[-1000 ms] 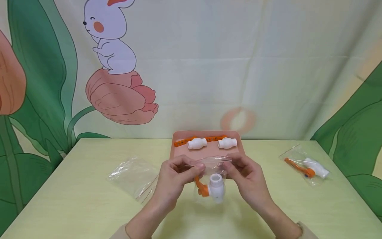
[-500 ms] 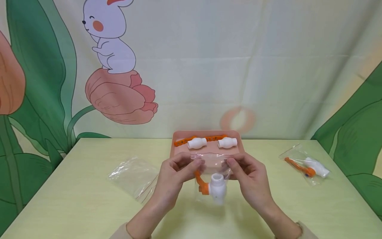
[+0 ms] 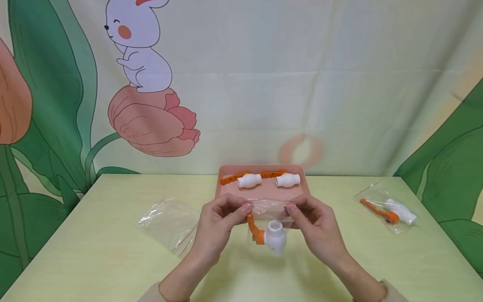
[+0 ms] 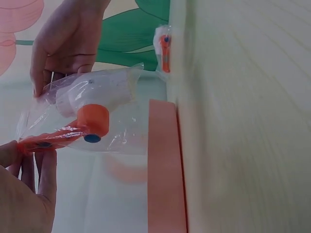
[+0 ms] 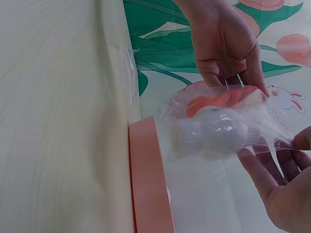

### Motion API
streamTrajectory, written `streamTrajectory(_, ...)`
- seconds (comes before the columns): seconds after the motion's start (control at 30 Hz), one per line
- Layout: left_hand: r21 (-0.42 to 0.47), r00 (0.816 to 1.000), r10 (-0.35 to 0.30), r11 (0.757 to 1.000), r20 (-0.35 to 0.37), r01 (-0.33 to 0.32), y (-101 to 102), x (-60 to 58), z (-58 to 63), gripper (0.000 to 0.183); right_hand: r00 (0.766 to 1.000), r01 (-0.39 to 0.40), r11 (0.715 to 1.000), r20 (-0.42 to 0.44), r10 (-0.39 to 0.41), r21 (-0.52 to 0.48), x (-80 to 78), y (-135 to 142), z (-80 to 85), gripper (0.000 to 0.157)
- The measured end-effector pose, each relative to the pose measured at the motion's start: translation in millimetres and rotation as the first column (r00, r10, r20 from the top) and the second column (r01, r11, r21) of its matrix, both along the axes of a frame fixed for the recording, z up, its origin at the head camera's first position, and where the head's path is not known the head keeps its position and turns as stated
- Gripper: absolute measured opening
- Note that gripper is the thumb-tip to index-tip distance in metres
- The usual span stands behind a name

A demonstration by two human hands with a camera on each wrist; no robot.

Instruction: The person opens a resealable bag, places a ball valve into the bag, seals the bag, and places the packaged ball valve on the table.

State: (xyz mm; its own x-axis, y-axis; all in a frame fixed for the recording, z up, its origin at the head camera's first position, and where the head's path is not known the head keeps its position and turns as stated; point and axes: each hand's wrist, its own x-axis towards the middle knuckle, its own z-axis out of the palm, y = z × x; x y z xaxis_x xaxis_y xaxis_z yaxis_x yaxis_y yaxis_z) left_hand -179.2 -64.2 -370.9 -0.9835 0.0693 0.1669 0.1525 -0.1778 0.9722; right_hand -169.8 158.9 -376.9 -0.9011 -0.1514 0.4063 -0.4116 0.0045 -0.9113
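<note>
A clear zip bag [image 3: 269, 207] hangs above the table between both hands. Inside it are a white plastic valve body [image 3: 276, 238] and an orange lever handle [image 3: 257, 235]; the left wrist view shows a blue dot on the handle's hub [image 4: 93, 121]. My left hand [image 3: 219, 220] pinches the bag's top left corner between thumb and fingers, beside the handle's end. At the top right corner my right hand [image 3: 315, 224] pinches the plastic in the same way. In the right wrist view the valve body [image 5: 214, 133] lies inside the bag, nearer to the right hand.
Behind the hands stands a pink tray [image 3: 262, 168] with two white valve bodies [image 3: 249, 180] and orange handles [image 3: 273, 175]. A flat clear bag [image 3: 167, 224] lies left on the table. Another bagged valve [image 3: 400, 211] with its orange handle lies right. A printed curtain [image 3: 245, 105] hangs behind.
Both hands have kept their pinch on the bag's top edge, shifting only slightly. The bag's top has been drawn flatter, and the orange handle shows more inside it.
</note>
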Motion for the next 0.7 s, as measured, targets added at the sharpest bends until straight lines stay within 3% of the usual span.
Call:
streamTrajectory(0.3,-0.104,1.0,-0.029,0.994,0.01,0.03,-2,1.3,-12.7,0.007,0.999,-0.012,0.993,0.053,0.006,0.117,-3.4,6,-6.7,0.007)
streamTrajectory(0.53,-0.204,0.996,-0.086,0.976,-0.019,0.08,-5,0.2,-18.5,0.005,0.997,-0.004,0.982,0.075,-0.011,0.191,-3.6,10,-12.1,0.007)
streamTrajectory(0.7,-0.243,0.993,-0.113,0.965,-0.031,0.102,-8,0.4,-21.2,0.005,0.996,-0.042,0.976,0.087,0.024,0.214,-2.3,13,-16.3,0.009)
